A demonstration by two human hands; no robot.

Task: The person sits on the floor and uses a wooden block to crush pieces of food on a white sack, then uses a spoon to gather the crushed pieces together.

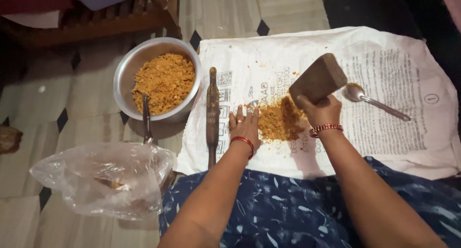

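Left hand [245,125]: fingers straight and slightly spread, palm down flat on the white sack [384,61], touching the left edge of the crumb pile [278,121] | Right hand [321,110]: fingers curled tight around the wooden block [317,79], its far end tilted up over the pile | Pile: centre of sack, between both hands.

Matt wooden block [318,79], shiny metal bowl [126,68], glossy clear plastic bag [103,178].
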